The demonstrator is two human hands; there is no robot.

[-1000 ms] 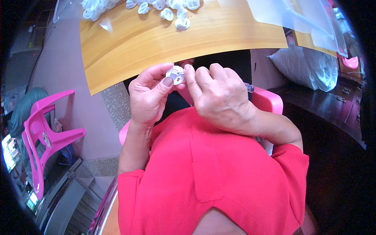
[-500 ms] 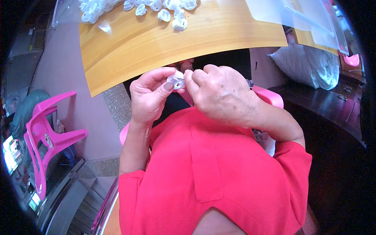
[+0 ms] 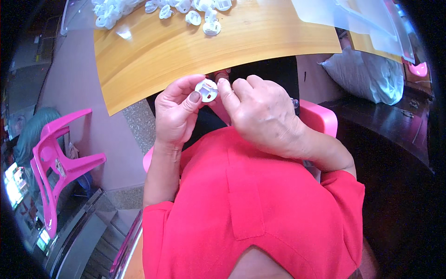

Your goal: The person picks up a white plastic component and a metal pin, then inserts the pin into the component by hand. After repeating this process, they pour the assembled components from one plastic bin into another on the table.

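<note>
A small round white plastic part [image 3: 206,90] is held between both hands just below the near edge of the wooden table [image 3: 195,51]. My left hand [image 3: 175,111] pinches it with thumb and fingers from the left. My right hand [image 3: 262,114] grips it from the right, with the fingertips on its rim. Several similar white plastic parts [image 3: 193,10] lie in a loose pile at the table's far side.
Clear plastic bags [image 3: 353,16] lie on the table's right end. A white sack [image 3: 371,76] sits on a dark surface at the right. A pink plastic chair [image 3: 55,160] stands at the left, and I sit on another pink chair [image 3: 318,118].
Both hands have stayed close together on the white part, turning it slightly so that its round face now shows more fully.
</note>
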